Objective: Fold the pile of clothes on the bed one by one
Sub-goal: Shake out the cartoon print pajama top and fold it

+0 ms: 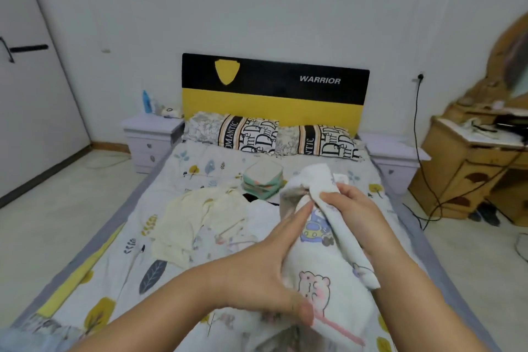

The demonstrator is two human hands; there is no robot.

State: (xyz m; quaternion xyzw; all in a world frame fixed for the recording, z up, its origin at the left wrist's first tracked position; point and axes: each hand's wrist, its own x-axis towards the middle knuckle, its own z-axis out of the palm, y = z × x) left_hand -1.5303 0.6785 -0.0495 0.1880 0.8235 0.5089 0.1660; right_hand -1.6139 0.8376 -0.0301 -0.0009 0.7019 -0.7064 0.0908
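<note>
A white garment [320,266] printed with cartoon animals is held up over the bed [120,260] in front of me. My left hand [268,274] lies along its left side with straight fingers, the thumb pressing on the cloth near the bottom. My right hand [351,208] grips a fold of the same garment from the right. A pale yellow garment [197,220] lies spread on the bedspread to the left, with more white clothes [260,217] beside it. A stack of folded cloths [263,178] sits farther back.
Two patterned pillows [248,134] lean against the black and yellow headboard [274,94]. White nightstands [151,137] flank the bed. A wooden dressing table [480,157] with cables stands at the right. A door [31,88] is at the left.
</note>
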